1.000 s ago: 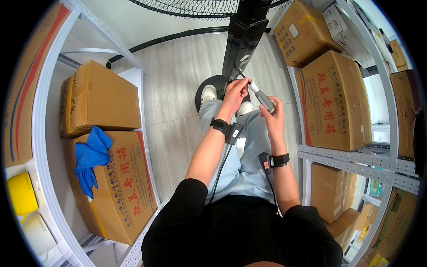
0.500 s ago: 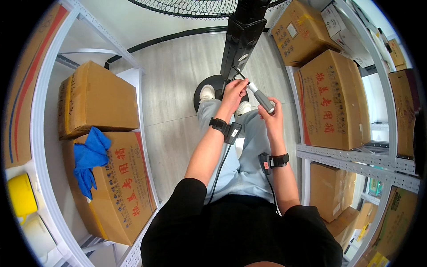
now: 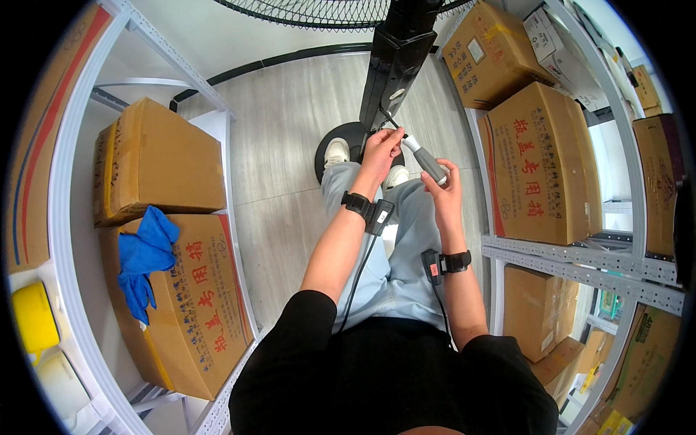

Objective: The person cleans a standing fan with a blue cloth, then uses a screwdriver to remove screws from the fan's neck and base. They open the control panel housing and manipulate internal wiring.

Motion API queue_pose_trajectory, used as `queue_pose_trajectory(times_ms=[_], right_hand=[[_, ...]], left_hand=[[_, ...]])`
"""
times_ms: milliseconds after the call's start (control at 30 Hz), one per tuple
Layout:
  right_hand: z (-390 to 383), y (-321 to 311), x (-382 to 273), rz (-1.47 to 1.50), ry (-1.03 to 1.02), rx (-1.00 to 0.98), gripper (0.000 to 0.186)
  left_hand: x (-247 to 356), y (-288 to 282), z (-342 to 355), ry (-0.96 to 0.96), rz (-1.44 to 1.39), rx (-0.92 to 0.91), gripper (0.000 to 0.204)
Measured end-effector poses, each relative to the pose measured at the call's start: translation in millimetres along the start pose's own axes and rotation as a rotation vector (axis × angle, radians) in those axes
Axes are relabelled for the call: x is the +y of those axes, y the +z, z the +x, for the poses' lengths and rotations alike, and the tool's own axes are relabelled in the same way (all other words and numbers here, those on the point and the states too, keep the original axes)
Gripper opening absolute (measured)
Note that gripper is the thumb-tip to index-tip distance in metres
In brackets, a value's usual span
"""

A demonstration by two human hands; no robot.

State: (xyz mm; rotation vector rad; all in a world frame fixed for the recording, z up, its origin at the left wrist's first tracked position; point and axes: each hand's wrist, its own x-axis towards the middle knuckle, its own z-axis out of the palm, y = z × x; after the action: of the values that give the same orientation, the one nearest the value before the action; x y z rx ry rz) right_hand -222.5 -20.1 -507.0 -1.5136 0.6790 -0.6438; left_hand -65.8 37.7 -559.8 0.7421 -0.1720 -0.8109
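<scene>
A screwdriver (image 3: pixel 426 162) with a grey and white handle slants up and left, its dark shaft reaching toward the side of a black fan pole (image 3: pixel 395 69). My left hand (image 3: pixel 381 152) is closed, its fingertips pinched at the shaft just ahead of the handle. Around the handle's rear end curl the thumb and fingers of my right hand (image 3: pixel 445 185). The tip of the screwdriver meets the pole low down, and what it touches there is too small to make out. Below my left hand the pole's round black base (image 3: pixel 328 148) rests on the floor.
Shelving with cardboard boxes (image 3: pixel 170 163) stands on the left, a blue cloth (image 3: pixel 148 250) draped over one box. More boxes (image 3: pixel 540 167) fill a metal rack (image 3: pixel 580 254) on the right. A wire fan guard (image 3: pixel 312 14) hangs overhead. My shoes (image 3: pixel 336 152) are at the base.
</scene>
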Motion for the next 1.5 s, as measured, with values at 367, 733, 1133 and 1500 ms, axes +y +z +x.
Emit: queue_pose_trajectory(times_ms=[367, 733, 1133, 1500], right_hand=[[2, -2, -2, 0.104, 0.126, -0.003, 0.032], [8, -9, 0, 0.284, 0.394, -0.079, 0.038], [9, -13, 1, 0.443, 0.517, -0.129, 0.037], [3, 6, -6, 0.301, 0.252, 0.033, 0.038]], left_hand=[[4, 1, -2, -0.02, -0.053, 0.0, 0.023], [5, 4, -4, -0.006, -0.091, -0.052, 0.023], [4, 0, -2, -0.017, -0.1, -0.074, 0.018], [5, 1, -2, 0.017, 0.012, -0.034, 0.017]])
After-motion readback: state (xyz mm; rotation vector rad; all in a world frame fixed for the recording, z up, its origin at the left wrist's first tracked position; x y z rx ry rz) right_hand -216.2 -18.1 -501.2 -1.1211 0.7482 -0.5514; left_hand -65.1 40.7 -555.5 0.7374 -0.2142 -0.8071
